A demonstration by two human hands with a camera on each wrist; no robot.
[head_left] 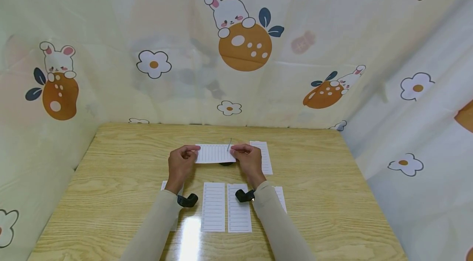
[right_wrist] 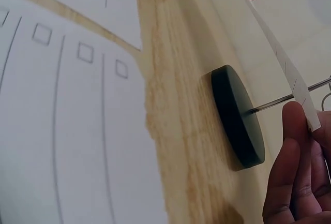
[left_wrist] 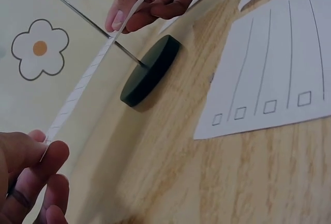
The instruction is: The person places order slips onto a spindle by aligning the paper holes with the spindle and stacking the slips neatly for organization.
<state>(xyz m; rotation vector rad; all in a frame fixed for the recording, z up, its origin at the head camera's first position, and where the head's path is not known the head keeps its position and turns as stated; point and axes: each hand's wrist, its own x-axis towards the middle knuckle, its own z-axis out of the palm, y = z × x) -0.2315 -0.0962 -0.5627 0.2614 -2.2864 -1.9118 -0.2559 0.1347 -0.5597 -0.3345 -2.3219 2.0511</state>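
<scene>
Both hands hold a white lined checklist sheet (head_left: 214,153) sideways above the table. My left hand (head_left: 182,165) pinches its left end between thumb and fingers, and my right hand (head_left: 249,163) pinches the right end. Under the sheet stands a paper spike, a thin upright metal rod (left_wrist: 83,16) on a round dark base (left_wrist: 151,71). The rod shows on both sides of the sheet close to the right fingers, and appears to pass through it. In the head view the sheet hides most of the base.
Two checklist sheets, left (head_left: 213,207) and right (head_left: 239,214), lie side by side nearer the body. Another sheet (head_left: 266,158) lies beyond the right hand; more are partly covered by the forearms. A printed curtain (head_left: 177,97) borders the wooden table (head_left: 318,195).
</scene>
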